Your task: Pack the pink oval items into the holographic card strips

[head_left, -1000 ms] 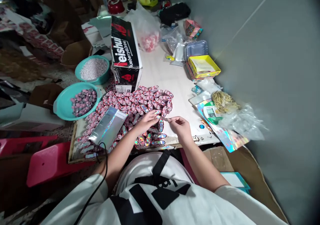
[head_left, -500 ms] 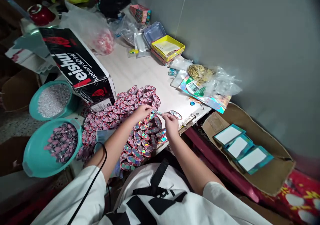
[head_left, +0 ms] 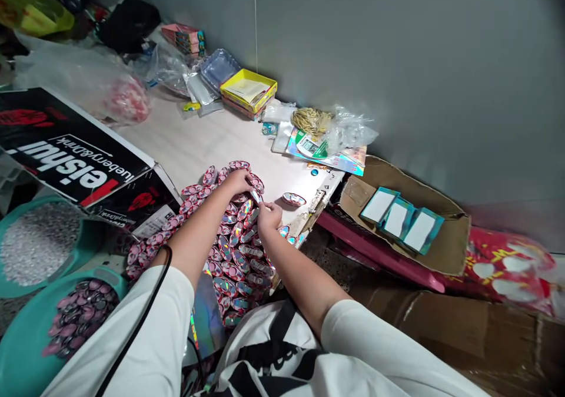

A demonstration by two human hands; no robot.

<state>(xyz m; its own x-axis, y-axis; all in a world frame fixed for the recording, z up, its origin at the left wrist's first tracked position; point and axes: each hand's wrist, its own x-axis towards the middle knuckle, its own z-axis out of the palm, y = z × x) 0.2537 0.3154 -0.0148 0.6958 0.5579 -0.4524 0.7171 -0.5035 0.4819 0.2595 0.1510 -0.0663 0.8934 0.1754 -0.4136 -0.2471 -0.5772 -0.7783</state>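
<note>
My left hand (head_left: 239, 181) and my right hand (head_left: 269, 216) are closed at the fingertips around a small shiny oval piece (head_left: 256, 196), one hand at either end. Below and around them, a dense spread of similar red-edged oval pieces (head_left: 232, 269) covers the near part of the white table (head_left: 176, 144). Some show pink discs, while others have rainbow-reflecting faces. One oval piece (head_left: 293, 199) lies alone to the right of my right hand. Fingers partly cover the held piece, so its details cannot be made out.
A black printed carton (head_left: 88, 155) stands left. Two teal basins hold white beads (head_left: 39, 244) and pink-and-dark discs (head_left: 82, 317). Behind are a yellow box (head_left: 249, 85), rubber bands (head_left: 311, 120) and plastic bags (head_left: 353, 129). An open cardboard box (head_left: 454, 244) with teal packs sits right.
The view has swung to the right, shifting the table's contents leftward. Both hands now hold the oval piece over the pile, farther from the lone piece at the right.
</note>
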